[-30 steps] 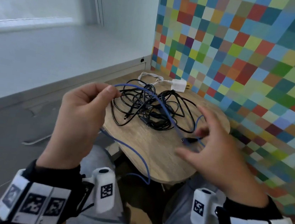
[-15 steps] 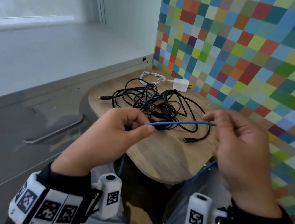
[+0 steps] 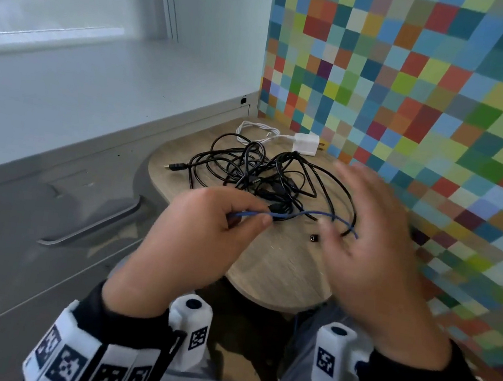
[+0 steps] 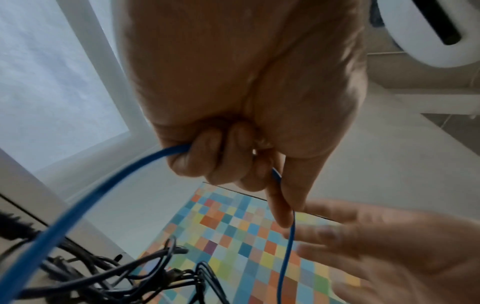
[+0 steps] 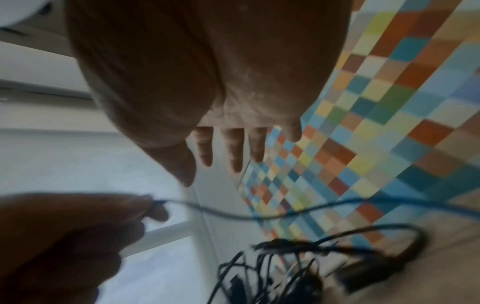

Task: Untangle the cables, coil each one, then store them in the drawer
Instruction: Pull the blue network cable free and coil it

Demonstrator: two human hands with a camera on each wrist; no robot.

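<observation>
A thin blue cable (image 3: 304, 214) runs from my left hand (image 3: 207, 232) rightwards over the small wooden table (image 3: 279, 266). My left hand grips it in a curled fist, thumb on top; in the left wrist view the blue cable (image 4: 85, 205) loops out of the fist on both sides. My right hand (image 3: 373, 243) hovers just right of the cable, fingers spread and blurred, holding nothing; the right wrist view shows its straight fingers (image 5: 233, 148) above the cable. A tangle of black cables (image 3: 261, 175) lies on the table behind. A white charger (image 3: 305, 143) with its white cord sits at the back.
A grey cabinet with a curved drawer handle (image 3: 90, 227) stands to the left of the table. A wall of coloured squares (image 3: 413, 99) closes the right side. A loose black plug end (image 3: 314, 238) lies on the table by my right hand.
My right hand has let go of the blue cable and opened, moving up and right. My left hand still holds the cable, a little higher and further forward.
</observation>
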